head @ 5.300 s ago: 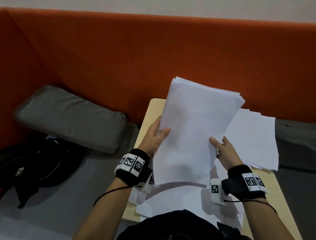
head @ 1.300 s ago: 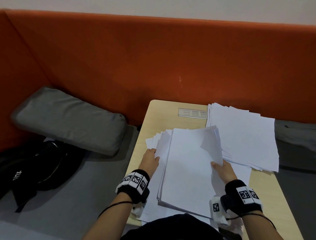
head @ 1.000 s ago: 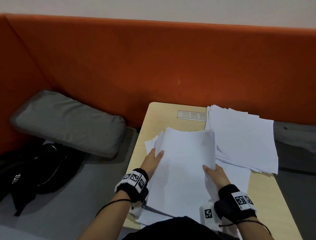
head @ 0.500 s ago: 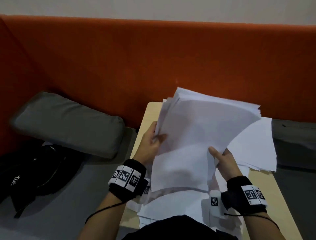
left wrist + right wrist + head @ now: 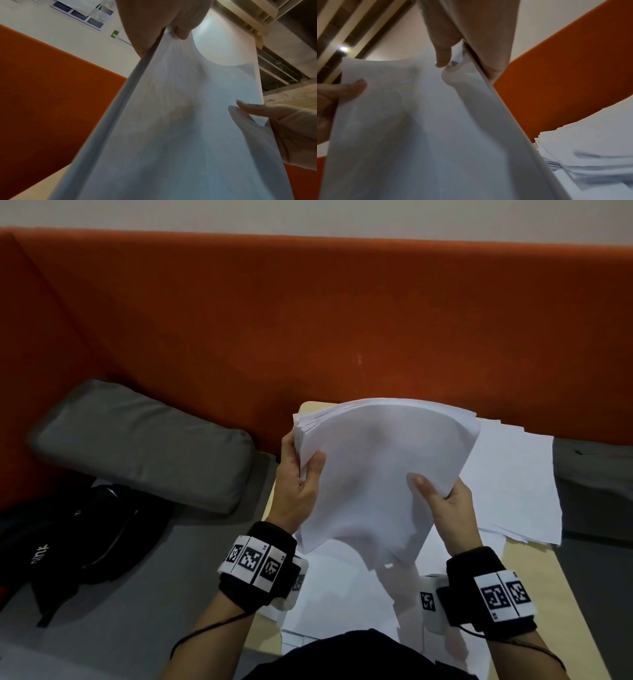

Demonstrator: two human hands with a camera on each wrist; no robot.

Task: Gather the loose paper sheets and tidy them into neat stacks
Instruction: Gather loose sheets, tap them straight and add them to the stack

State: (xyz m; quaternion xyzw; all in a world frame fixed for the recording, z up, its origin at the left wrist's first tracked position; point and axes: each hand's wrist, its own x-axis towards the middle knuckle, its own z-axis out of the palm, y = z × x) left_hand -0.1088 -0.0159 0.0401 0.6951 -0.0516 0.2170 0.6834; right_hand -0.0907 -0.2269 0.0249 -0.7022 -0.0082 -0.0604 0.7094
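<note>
White paper bundle (image 5: pixel 373 474) stands upright, top bowed.

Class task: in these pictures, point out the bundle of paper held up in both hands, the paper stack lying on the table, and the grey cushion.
bundle of paper (image 5: pixel 373 474): head view, middle of its front sheet.
paper stack (image 5: pixel 513 484): head view, bare top sheet.
grey cushion (image 5: pixel 144 443): head view, middle of its top.

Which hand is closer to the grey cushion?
Left. The left hand grips the held white paper bundle on the side facing the grey cushion; the right hand is farther.
</note>
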